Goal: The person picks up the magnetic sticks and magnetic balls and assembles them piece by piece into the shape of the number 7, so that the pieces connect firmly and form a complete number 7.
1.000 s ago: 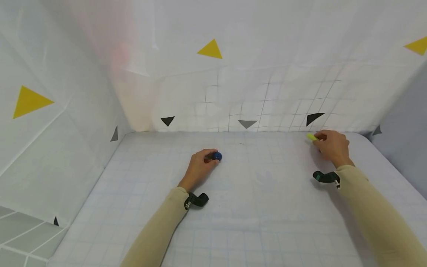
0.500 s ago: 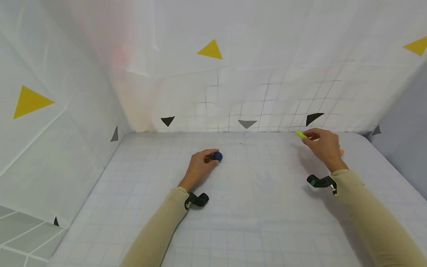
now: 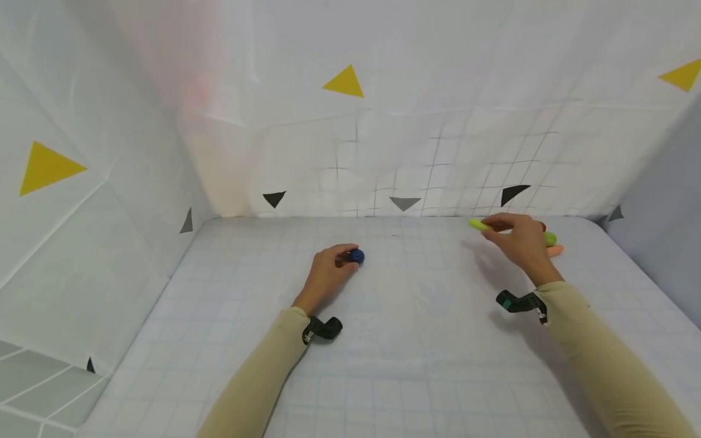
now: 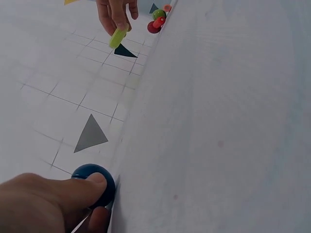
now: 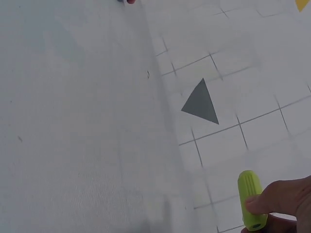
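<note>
My left hand (image 3: pixel 325 277) pinches a dark blue ball (image 3: pixel 357 255) on the white table, thumb pressed on its face in the left wrist view. A groove line runs across this ball. My right hand (image 3: pixel 520 246) holds a short yellow-green ribbed rod (image 5: pixel 250 187) between thumb and fingers, near the back wall. A small dark hole shows in the rod's near end. In the left wrist view this rod is raised above the table, its tip pointing away from the fingers. Part of it is hidden in the grip.
Behind my right hand lie a green ball (image 4: pixel 159 15), a red ball (image 4: pixel 153 27), a red piece with a hole (image 4: pixel 159 22) and an orange piece (image 3: pixel 555 250). A gridded back wall (image 3: pixel 438 152) rises along the table's far edge (image 3: pixel 438 218). Side walls stand left and right.
My right hand has moved left along the back edge with the yellow-green rod, uncovering the green ball and orange piece. My left hand and the blue ball have stayed in place.
</note>
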Demonstrator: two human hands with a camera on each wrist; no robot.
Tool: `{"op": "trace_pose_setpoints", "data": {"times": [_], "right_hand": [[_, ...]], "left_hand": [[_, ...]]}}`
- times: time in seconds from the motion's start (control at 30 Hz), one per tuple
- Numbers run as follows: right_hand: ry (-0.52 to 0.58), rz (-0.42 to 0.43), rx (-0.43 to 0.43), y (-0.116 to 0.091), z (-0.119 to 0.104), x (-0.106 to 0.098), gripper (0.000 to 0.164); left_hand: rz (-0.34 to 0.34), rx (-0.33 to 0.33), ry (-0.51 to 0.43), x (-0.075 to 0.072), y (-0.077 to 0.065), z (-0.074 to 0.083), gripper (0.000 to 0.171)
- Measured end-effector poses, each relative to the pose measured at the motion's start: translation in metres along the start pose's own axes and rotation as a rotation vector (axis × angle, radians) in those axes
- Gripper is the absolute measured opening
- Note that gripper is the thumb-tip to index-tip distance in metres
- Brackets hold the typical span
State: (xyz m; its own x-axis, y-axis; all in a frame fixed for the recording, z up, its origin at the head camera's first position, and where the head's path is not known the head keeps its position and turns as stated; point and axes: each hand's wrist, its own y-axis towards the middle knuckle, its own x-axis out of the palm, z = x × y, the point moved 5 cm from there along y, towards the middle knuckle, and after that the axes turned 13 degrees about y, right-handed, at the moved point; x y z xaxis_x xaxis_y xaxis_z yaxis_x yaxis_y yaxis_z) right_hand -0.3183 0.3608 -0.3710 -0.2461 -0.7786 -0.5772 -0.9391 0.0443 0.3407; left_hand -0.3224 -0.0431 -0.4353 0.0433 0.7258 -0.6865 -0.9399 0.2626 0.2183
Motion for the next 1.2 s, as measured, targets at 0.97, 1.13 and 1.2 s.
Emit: {"op": "trace_pose_setpoints", "data": {"times": [0.97,1.13,1.2], "right_hand": [[0.077,-0.096,-0.034,-0.005,-0.043,0.055,0.024],[0.112,-0.119,-0.064,-0.004,-0.051,0.067,0.023],[0.12,-0.124,-0.081,-0.003,-0.053,0.071,0.023]], "left_hand": [[-0.007,-0.002,0.014,0.007,0.001,0.004,0.042],[-0.003,-0.002,0.008,0.006,0.001,0.002,0.042],[-0.001,0.007,0.004,0.006,0.002,0.002,0.042]]}}
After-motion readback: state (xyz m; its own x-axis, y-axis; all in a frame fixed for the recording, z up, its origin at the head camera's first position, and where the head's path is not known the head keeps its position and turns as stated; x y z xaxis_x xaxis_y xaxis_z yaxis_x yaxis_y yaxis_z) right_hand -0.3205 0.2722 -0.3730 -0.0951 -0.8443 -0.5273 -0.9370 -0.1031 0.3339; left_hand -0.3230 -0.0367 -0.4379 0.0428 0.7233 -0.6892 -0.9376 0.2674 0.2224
